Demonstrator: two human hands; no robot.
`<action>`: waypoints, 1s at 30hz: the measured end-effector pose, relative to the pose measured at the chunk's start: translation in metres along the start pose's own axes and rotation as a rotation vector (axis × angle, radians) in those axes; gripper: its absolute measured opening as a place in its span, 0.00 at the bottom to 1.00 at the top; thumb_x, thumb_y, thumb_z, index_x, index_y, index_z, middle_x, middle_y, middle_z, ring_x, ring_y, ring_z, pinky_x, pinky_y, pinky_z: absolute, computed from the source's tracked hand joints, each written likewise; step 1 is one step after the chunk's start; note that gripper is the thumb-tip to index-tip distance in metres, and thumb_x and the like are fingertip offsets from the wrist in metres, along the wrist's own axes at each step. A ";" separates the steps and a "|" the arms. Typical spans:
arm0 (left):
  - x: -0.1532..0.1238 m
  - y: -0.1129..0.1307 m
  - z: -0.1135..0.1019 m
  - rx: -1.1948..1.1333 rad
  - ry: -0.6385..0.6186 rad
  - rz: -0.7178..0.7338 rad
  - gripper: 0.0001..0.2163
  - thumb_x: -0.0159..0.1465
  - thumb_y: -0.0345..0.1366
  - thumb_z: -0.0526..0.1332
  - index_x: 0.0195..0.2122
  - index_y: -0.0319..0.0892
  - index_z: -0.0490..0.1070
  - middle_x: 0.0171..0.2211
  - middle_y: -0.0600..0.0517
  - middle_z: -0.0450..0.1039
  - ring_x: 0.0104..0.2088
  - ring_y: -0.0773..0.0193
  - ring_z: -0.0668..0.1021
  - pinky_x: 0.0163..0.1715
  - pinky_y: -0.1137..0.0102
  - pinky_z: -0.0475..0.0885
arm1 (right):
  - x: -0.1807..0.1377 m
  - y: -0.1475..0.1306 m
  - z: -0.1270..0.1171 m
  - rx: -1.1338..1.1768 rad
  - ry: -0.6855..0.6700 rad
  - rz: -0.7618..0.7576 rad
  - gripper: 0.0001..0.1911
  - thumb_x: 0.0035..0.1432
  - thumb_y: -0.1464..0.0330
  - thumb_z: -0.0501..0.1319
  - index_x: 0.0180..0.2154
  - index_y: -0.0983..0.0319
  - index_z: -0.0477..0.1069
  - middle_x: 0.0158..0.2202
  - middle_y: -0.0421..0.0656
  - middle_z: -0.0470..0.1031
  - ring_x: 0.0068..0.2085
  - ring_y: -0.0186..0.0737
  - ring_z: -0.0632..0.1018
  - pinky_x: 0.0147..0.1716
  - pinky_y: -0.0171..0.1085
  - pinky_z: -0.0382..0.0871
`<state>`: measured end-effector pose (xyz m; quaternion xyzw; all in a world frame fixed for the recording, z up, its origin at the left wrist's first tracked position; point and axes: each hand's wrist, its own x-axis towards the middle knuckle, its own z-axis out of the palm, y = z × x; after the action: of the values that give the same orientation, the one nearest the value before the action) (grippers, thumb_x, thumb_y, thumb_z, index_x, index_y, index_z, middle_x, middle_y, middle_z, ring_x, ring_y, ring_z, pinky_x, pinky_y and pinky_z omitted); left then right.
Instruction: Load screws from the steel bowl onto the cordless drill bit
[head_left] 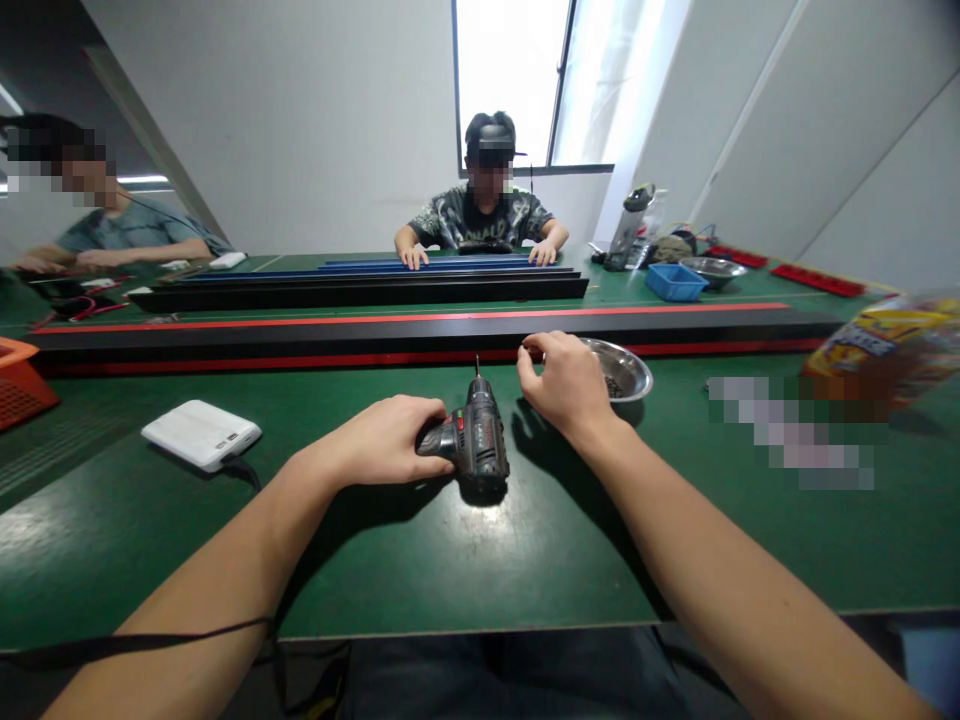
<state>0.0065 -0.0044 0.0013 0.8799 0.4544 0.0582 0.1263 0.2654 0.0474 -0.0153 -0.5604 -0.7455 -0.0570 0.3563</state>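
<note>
Where the head camera looks down across the green tabletop (450,560), finds a cordless drill (476,445) lying on its side just ahead of the body, bit pointing away toward the long black-and-red rail (420,335). Left hand (390,440) clamped on the drill's handle, fingers wrapped round it, body of the tool resting on the tabletop. Bit tip near the rail but apart from it. Right hand (566,385) just beside the chuck and at the rim of a small steel bowl (626,370), fingers curled, thumb and forefinger drawn together; cannot tell whether anything is pinched between them. Dark small parts in the bowl, too small to name. Judging from how things lie, early in the work: drill not yet lifted, bit not yet set against the rail, no fastener visible on the bit, nothing visibly driven into the rail's near face. To the left, a white box (201,433) with a cable, and an orange basket (22,385) at the edge. Farther right, a blue tray (675,282), a bottle (630,228) and a bright packet (892,345). Opposite, a co-worker with both hands flat on a stack of blue and black rails (360,280); at far left, another person with forearms on the tabletop.
</note>
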 end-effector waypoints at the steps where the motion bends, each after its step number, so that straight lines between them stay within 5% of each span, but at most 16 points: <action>1: 0.000 0.000 -0.001 -0.029 -0.016 0.006 0.18 0.59 0.53 0.68 0.40 0.44 0.71 0.36 0.51 0.77 0.34 0.57 0.77 0.32 0.67 0.66 | 0.003 0.005 -0.004 -0.053 0.002 0.043 0.16 0.70 0.63 0.58 0.46 0.64 0.81 0.46 0.54 0.82 0.48 0.53 0.79 0.53 0.46 0.70; 11: -0.002 0.002 -0.008 -0.244 -0.169 -0.009 0.19 0.55 0.50 0.72 0.39 0.45 0.69 0.35 0.56 0.74 0.33 0.61 0.76 0.31 0.69 0.66 | 0.013 0.043 -0.013 -0.234 -0.282 0.379 0.22 0.68 0.59 0.56 0.40 0.66 0.84 0.43 0.63 0.83 0.45 0.60 0.84 0.48 0.50 0.74; 22: -0.002 0.007 -0.008 -0.231 -0.156 -0.008 0.18 0.55 0.49 0.71 0.39 0.45 0.69 0.34 0.56 0.74 0.32 0.62 0.75 0.30 0.69 0.64 | 0.012 0.042 -0.009 -0.212 -0.439 0.390 0.29 0.72 0.57 0.49 0.43 0.69 0.83 0.46 0.67 0.82 0.45 0.61 0.84 0.50 0.53 0.74; 30: -0.003 0.006 -0.008 -0.263 -0.188 0.005 0.19 0.54 0.48 0.71 0.40 0.45 0.70 0.34 0.56 0.75 0.33 0.61 0.76 0.31 0.69 0.65 | 0.012 0.037 -0.011 -0.236 -0.407 0.420 0.28 0.71 0.55 0.51 0.42 0.67 0.84 0.45 0.65 0.82 0.45 0.62 0.85 0.49 0.52 0.75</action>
<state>0.0079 -0.0085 0.0110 0.8584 0.4268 0.0350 0.2823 0.3014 0.0652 -0.0115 -0.7396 -0.6576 0.0450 0.1362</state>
